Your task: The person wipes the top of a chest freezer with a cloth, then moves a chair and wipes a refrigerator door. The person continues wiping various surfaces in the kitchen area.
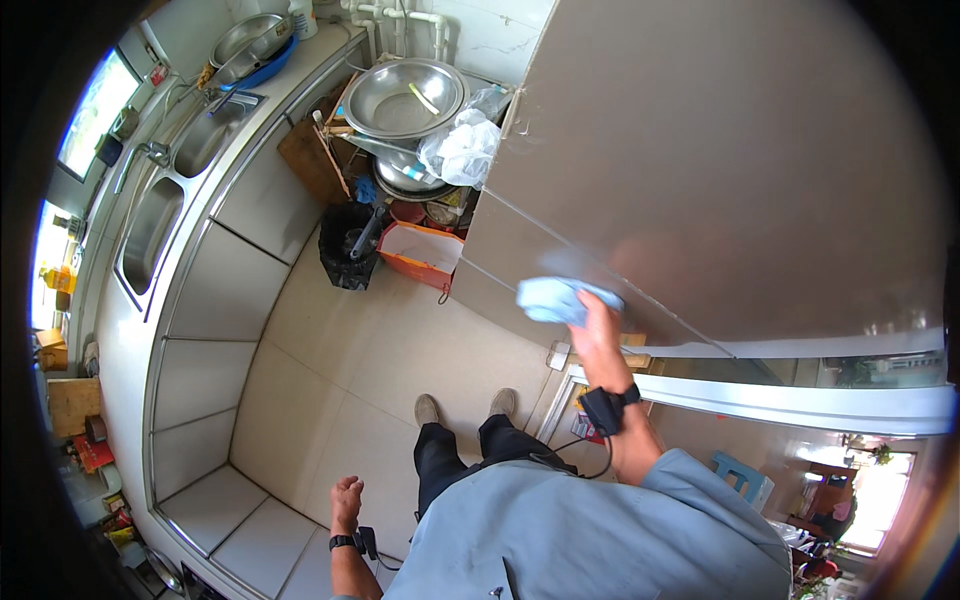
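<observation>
My right hand [598, 324] grips a folded light-blue cloth [559, 298] and presses it to the glossy brown tiled wall [675, 187], low down near a tile joint. The cloth and its reflection are slightly blurred. On the other side of my body, my left hand [346, 499] hangs beside my legs with its fingers curled and nothing seen in it. Both wrists wear black straps with small devices.
A steel basin [405, 99] tops a cluttered rack with plastic bags [469, 146]. Below stand a black-lined bin [349, 244] and a red-orange box [421, 255]. A counter with a double sink [154, 236] curves along the left. A white door frame [780, 401] is at right.
</observation>
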### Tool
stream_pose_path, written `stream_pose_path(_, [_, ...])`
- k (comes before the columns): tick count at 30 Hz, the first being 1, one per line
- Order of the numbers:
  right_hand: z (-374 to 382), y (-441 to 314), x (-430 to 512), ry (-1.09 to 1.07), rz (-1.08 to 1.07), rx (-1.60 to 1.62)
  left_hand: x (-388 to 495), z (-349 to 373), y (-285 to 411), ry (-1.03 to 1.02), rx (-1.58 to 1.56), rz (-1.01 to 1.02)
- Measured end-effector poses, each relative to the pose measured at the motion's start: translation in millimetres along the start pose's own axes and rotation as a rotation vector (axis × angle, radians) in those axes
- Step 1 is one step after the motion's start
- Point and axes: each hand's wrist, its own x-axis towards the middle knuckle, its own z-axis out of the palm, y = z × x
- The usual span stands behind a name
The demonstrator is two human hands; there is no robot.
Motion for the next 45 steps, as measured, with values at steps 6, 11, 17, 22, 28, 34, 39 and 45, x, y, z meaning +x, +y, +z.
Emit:
stream_pose_path(6, [155, 27, -16, -0.175, 0.175, 0.150, -4, -12, -15, 0.020, 0.003, -0.033])
stream_pose_path(11, [125, 8, -18, -0.236, 0.253, 0.181, 6, -9, -7, -0.021, 0.023, -0.053])
stream_pose_path(17, [22, -24, -29, -0.087, 0.101, 0.150, 17, -6, 11, -0.029, -0.047, 0.061])
stream_pose_path(22, [89, 18, -7, -0.227, 0.162, 0.312, 14, -11, 3, 0.006, -0.040, 0.030])
stream_pose_path(28, [169, 73, 19, -0.266, 0.268, 0.396, -2, -11, -32, 0.021, 0.024, -0.048])
stream_pose_path(34, [76, 21, -4, -0.298, 0.165, 0.390, -1, -2, -41, -0.011, 0.029, -0.037])
stream_pose_path(39, [36, -10, -22, -0.194, 0.121, 0.286, 7, -4, -24, 0.006, -0.069, -0.008])
stream_pose_path(45, [124, 55, 17, -0.355, 0.243, 0.358, 1, -13, -16, 0.024, -0.018, -0.006])
